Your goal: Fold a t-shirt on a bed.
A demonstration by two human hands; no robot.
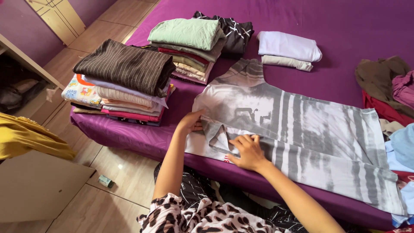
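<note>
Hands (220, 138) flat on grey striped shirt (302, 129).

Under the right grip (246, 151) the folded sleeve of the grey striped T-shirt (302, 129) hides part of the shirt's side. The left grip (191, 122) has its fingertips tucked beneath the cloth edge. Far right of both grips, the loose clothes pile (394, 108) runs off the frame. The small box on the floor (105, 181) is too tiny to identify.
</note>
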